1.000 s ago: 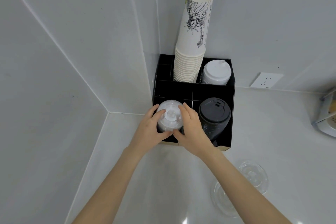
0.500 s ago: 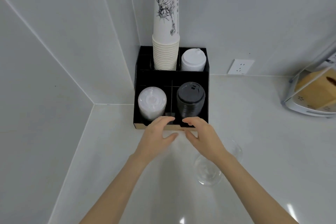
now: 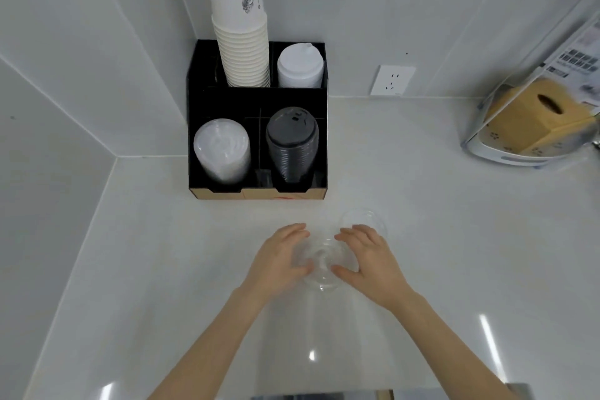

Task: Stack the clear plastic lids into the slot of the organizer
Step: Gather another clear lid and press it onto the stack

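Note:
A clear plastic lid (image 3: 324, 266) lies on the white counter in front of me. My left hand (image 3: 279, 263) and my right hand (image 3: 370, 260) cup it from either side, thumbs and fingertips on its rim. A second clear lid (image 3: 365, 217) sits just beyond my right hand, partly hidden by the fingers. The black organizer (image 3: 227, 101) stands in the wall corner. Its front left slot holds a stack of clear lids (image 3: 222, 149).
The organizer also holds black lids (image 3: 292, 146) at front right, white lids (image 3: 300, 66) at back right and a tall stack of paper cups (image 3: 242, 42). A wall socket (image 3: 393, 79) is behind. A tissue box in a clear holder (image 3: 532, 120) stands at far right.
Both hands left the stack of clear lids in the organizer, drew back toward me and closed around a loose clear lid on the counter. The camera tilted down.

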